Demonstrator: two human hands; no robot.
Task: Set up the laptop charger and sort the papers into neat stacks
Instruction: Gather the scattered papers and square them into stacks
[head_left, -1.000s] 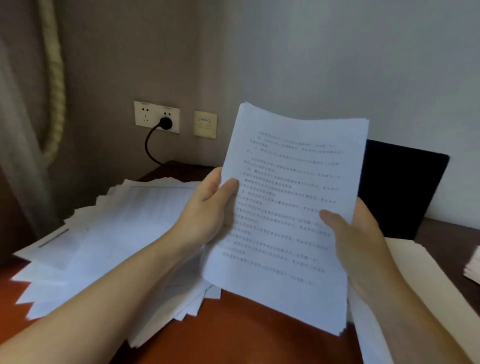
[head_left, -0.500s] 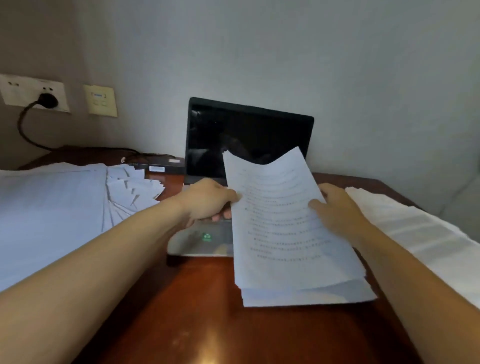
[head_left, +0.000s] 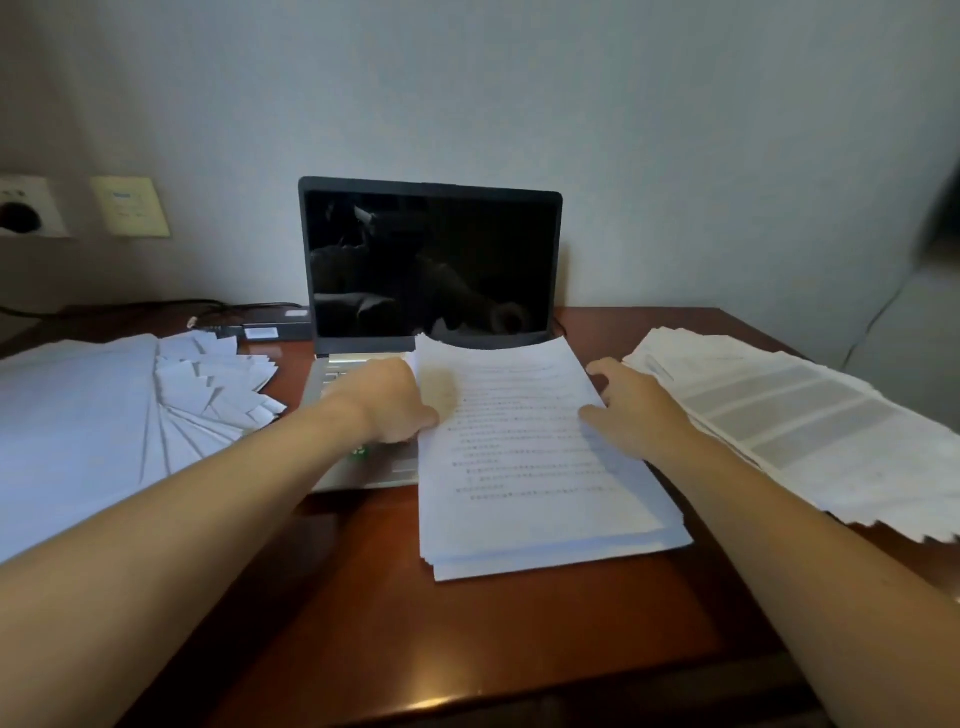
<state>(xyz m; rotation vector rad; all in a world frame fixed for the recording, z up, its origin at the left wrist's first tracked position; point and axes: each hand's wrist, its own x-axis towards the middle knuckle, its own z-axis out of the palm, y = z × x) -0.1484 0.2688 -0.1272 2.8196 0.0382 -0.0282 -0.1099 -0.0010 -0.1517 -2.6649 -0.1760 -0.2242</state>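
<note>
A stack of printed sheets (head_left: 530, 467) lies flat, partly on the open laptop's (head_left: 431, 260) keyboard and partly on the wooden table (head_left: 467, 649). My left hand (head_left: 387, 402) grips the stack's left edge, thumb on top and fingers curled. My right hand (head_left: 634, 410) rests at the right edge with fingers spread and the thumb touching the top sheet. The black charger brick (head_left: 275, 330) sits behind the laptop's left side. Its cable (head_left: 156, 306) runs left toward the wall socket (head_left: 21, 213), where a black plug sits.
A wide, loosely fanned pile of white papers (head_left: 78, 415) covers the table's left side. A second ragged pile of printed sheets (head_left: 779, 415) lies on the right, reaching the table's edge. Bare wood shows in front of the stack.
The stack went from held upright over the left pile to lying flat in front of the laptop. My view swung right. My right hand's fingers loosened off the sheets.
</note>
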